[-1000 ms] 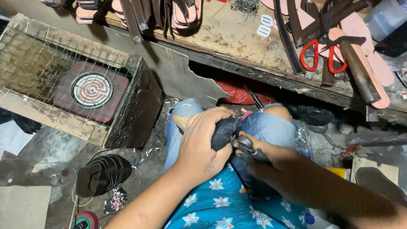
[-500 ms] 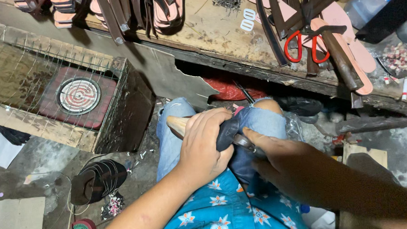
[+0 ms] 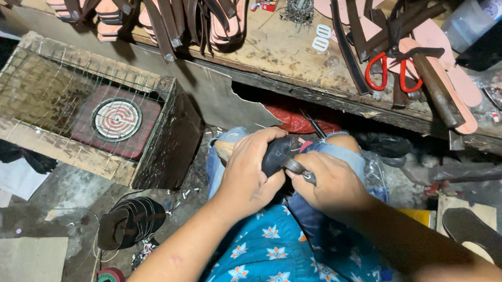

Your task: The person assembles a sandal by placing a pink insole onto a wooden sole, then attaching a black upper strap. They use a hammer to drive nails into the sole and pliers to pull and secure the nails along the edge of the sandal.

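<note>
My left hand (image 3: 247, 178) grips a dark shoe piece (image 3: 278, 151) held on my lap over the jeans, with a pale wooden form (image 3: 224, 149) showing at its left end. My right hand (image 3: 332, 182) presses close against it from the right, closed around a small metal tool (image 3: 295, 167) whose tip touches the dark piece. A thin dark rod (image 3: 316, 127) sticks up just behind the hands. Most of the shoe piece is hidden under my fingers.
A wire-topped wooden box (image 3: 147, 86) with a round coil heater (image 3: 116, 119) stands at left. The workbench (image 3: 292, 49) above carries sandal soles, dark straps and red-handled scissors (image 3: 392, 73). A stack of dark soles (image 3: 131, 220) lies on the floor; another sole (image 3: 478, 235) at lower right.
The view has shifted slightly down and left. Both hands stay on the dark piece on my lap, the right hand working the tool against it with small movements.
</note>
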